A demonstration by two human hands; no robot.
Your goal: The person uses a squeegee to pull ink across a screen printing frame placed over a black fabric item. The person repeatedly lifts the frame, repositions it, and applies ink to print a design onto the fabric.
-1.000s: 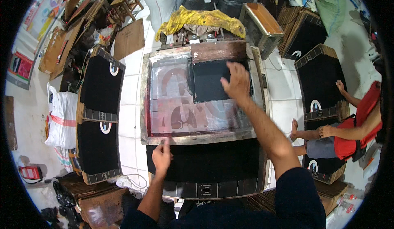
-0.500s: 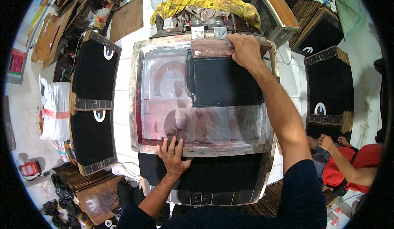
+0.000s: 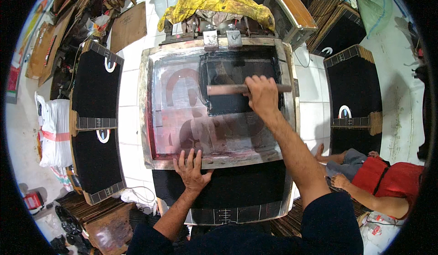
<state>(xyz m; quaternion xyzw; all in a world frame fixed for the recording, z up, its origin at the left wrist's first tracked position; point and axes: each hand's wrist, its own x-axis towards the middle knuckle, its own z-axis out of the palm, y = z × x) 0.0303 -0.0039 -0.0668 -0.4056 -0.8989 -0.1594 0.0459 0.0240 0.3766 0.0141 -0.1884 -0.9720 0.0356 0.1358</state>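
Observation:
A screen-printing frame (image 3: pixel 150 72) with faint pinkish shapes in its mesh lies over a board covered in black cloth (image 3: pixel 219 186). My right hand (image 3: pixel 263 95) grips a brown wooden squeegee (image 3: pixel 224 89) held crosswise over a dark rectangle of ink (image 3: pixel 228 107) in the upper right of the mesh. Whether the blade touches the mesh is hidden. My left hand (image 3: pixel 191 173) rests on the frame's front edge, fingers spread, holding nothing. Metal clamps (image 3: pixel 233 38) grip the frame's back edge, under a stained yellow cloth (image 3: pixel 216 1).
Boards with black cloth pieces stand left (image 3: pixel 96 86) and right (image 3: pixel 349 86). A person in red (image 3: pixel 385 182) sits low at the right. A metal box (image 3: pixel 292 13) is behind, near stacked boards (image 3: pixel 331 31). White sacks (image 3: pixel 54 136) lie left; cardboard (image 3: pixel 125 26) leans behind.
My right hand took hold of the squeegee at the back and has pulled it toward me across the dark ink. My left hand came onto the front edge, fingers spreading. The other person has shifted.

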